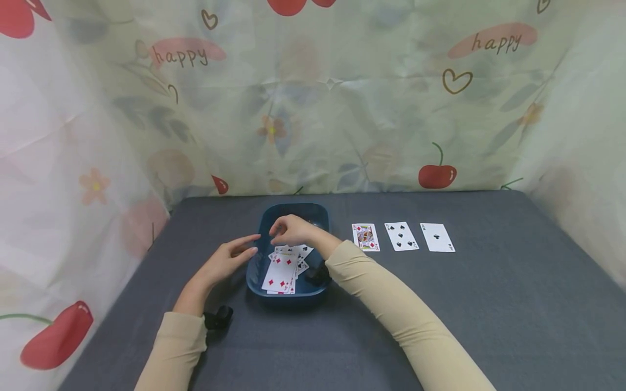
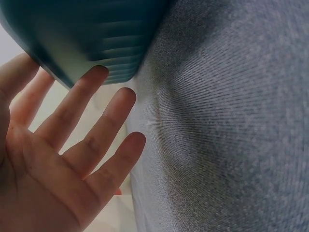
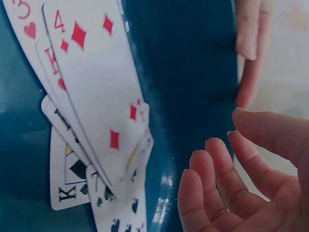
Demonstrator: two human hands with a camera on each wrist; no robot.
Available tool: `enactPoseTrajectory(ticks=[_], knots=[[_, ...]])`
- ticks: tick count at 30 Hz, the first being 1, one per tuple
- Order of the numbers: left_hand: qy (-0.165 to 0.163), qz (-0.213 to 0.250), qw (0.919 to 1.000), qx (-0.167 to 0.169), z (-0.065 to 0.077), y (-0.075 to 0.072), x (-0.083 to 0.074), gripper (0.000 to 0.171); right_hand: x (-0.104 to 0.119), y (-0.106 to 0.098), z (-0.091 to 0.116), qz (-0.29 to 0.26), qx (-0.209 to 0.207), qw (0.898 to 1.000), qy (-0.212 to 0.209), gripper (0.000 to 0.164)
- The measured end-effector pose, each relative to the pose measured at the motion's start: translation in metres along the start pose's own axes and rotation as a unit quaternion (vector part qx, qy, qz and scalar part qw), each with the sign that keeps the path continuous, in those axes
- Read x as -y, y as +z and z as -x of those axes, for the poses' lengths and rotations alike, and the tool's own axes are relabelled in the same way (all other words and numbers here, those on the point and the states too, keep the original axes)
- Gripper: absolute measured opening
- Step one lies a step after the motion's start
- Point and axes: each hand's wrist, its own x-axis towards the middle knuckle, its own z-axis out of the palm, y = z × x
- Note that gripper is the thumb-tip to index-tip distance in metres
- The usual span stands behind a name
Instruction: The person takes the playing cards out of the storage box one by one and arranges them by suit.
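A dark blue tray (image 1: 288, 297) holds a loose pile of playing cards. On top of the pile lies a four of diamonds (image 3: 94, 82), overlapping a three of hearts (image 3: 26, 53), and a king of spades (image 3: 63, 193) shows lower down. At the tray's left rim is my left hand (image 1: 221, 266), its spread fingertips right at the edge; the left wrist view shows the palm with nothing in it. Over the far part of the tray hovers my right hand (image 1: 295, 231). Its fingers are loosely bent beside the cards and hold nothing.
To the right of the tray, a king of diamonds (image 1: 365, 237), a six of spades (image 1: 401, 236) and an ace of clubs (image 1: 437, 237) lie face up in a row on the grey tablecloth (image 1: 391, 304). A printed curtain (image 1: 318, 108) hangs behind the table.
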Motion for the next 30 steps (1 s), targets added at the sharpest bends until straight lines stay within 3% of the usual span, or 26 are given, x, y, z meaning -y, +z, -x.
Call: enactPoseTrajectory(ticks=[15, 30], knots=[[-0.010, 0.006, 0.9999, -0.002, 0.001, 0.001, 0.001, 0.049, -0.013, 0.012, -0.006, 0.030, 0.036, 0.997, 0.063, 0.021], [-0.019, 0.005, 0.9998, -0.001, 0.000, 0.001, 0.002, 0.054, -0.010, 0.015, -0.002, 0.067, 0.085, 0.992, 0.058, 0.028]])
